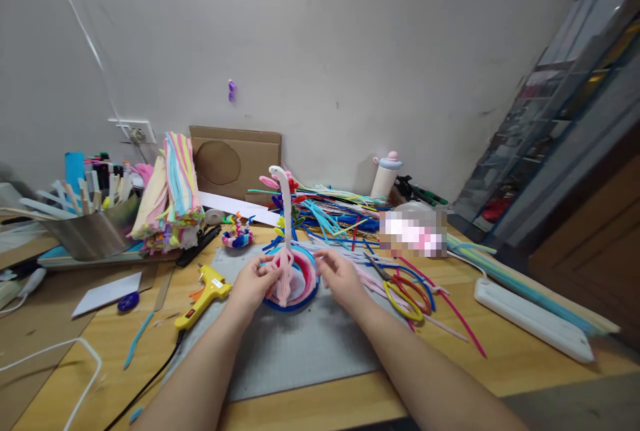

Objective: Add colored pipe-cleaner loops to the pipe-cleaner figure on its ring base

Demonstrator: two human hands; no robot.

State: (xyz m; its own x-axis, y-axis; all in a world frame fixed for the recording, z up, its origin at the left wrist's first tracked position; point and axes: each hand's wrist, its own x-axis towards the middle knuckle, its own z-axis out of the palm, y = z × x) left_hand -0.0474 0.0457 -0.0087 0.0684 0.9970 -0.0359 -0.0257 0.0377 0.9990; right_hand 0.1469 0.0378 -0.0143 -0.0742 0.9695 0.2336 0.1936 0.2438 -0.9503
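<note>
Light pinch suits this fuzzy stuff, no crushing; the right hand is best used for bracing the ring. My left hand is closing its grip on the pink piece, in front of the coiled ring on the grey mat. My right hand is hovering, half open, seemingly empty, by the ring's right edge; contact unclear. Both forearms are angling inward, fingers curling.

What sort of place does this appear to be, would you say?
Probably a craft workspace at a table: a yellow glue gun lies beside the grey mat, colourful fuzzy stems are heaped toward the wall, and scissors lie to the right.
</note>
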